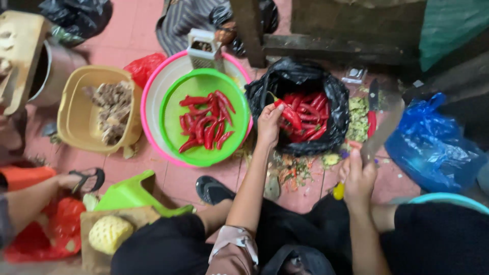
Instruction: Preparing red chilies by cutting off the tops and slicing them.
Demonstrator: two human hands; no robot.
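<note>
Pink floor tiles [132, 30] lie under a black bag [336, 97] of chillies; left of it sits a green bowl [173, 102]. Your left hand [268, 124] pinches a chilli [288, 114] at the bag's rim, your right hand [358, 176] grips a knife [381, 131] beside it

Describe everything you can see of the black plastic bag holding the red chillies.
The black plastic bag sits open on the reddish tiled floor, its glossy, crinkled rim rolled outward. It holds a heap of long red chillies with green stems. The left hand reaches over its near-left edge, pinching one chilli. A green bowl lies on its left, chopped scraps on its right.
</note>
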